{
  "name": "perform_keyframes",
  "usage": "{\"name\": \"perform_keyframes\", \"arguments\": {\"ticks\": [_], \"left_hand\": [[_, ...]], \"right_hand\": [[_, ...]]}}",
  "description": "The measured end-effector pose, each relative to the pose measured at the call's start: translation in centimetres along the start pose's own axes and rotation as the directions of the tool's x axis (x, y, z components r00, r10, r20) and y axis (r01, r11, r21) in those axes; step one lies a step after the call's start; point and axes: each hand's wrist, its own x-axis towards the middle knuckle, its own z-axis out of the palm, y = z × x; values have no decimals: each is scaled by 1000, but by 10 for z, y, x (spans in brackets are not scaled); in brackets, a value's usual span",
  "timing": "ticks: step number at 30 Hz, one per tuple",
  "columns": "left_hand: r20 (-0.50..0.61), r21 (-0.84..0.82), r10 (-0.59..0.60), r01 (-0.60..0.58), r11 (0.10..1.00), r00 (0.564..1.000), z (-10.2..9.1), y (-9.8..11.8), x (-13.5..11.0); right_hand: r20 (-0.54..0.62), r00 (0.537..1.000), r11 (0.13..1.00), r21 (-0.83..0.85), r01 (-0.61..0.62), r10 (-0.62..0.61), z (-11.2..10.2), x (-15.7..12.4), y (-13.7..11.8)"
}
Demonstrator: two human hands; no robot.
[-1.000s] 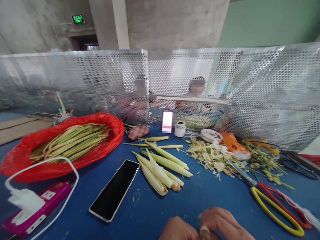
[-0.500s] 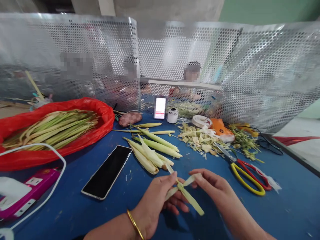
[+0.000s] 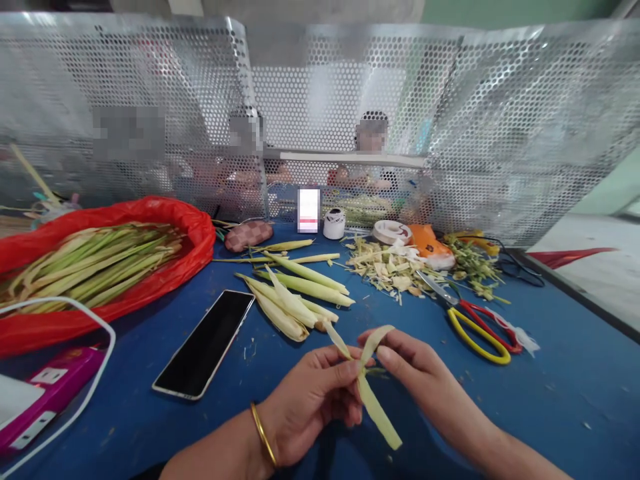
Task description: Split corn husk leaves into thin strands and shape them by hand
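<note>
Pale green leaf strips (image 3: pixel 379 412), crossed and folded together, are held up in front of me over the blue table. My left hand (image 3: pixel 327 387), with a gold bangle at the wrist, pinches the crossing between thumb and fingers. My right hand (image 3: pixel 413 363) is closed on one strip that loops upward beside its thumb. One narrow strip points up and left, and a wider one hangs down to the right. Just beyond the hands lies a bunch of pale husk leaves (image 3: pixel 285 313). To the right rest scissors (image 3: pixel 480 333) with yellow and red handles.
A black-screened phone (image 3: pixel 205 347) lies left of the hands. Further left are a red bag (image 3: pixel 200 233) of long leaves and a magenta power strip (image 3: pixel 55 393) with a white cable. Leaf scraps (image 3: pixel 385 267) and a tape roll (image 3: pixel 392 232) sit before a perforated metal screen (image 3: pixel 320 100); people are behind it.
My left thumb has moved onto the crossing of the strips. My right hand has come closer, bending its strip upward. The whole view has shifted slightly.
</note>
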Motion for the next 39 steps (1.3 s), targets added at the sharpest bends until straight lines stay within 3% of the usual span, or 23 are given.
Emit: {"name": "perform_keyframes", "arguments": {"ticks": [3, 7, 14, 23, 31, 35, 39], "left_hand": [[23, -107, 4, -1, 994, 1000, -2, 0, 1], [72, -155, -5, 16, 988, 997, -1, 0, -1], [107, -176, 17, 2, 984, 994, 2, 0, -4], [109, -187, 72, -50, 981, 991, 0, 2, -4], [159, -164, 78, -51, 985, 984, 0, 6, -6], [239, -197, 114, -67, 978, 964, -1, 7, -7], [252, -191, 112, -64, 979, 961, -1, 3, -6]], "right_hand": [[99, 995, 999, -39, 32, -28, 2, -4, -4], [38, 999, 998, -50, 36, -34, 8, -7, -6], [2, 986, 973, -165, 164, -166, 10, -11, -8], [-45, 997, 996, -66, 55, -58, 13, -10, -1], [-49, 995, 990, -113, 84, -90, 11, -10, -1], [-29, 985, 975, -152, 161, -168, 11, -9, -6], [-34, 980, 969, -162, 189, -197, 12, -10, -11]]}}
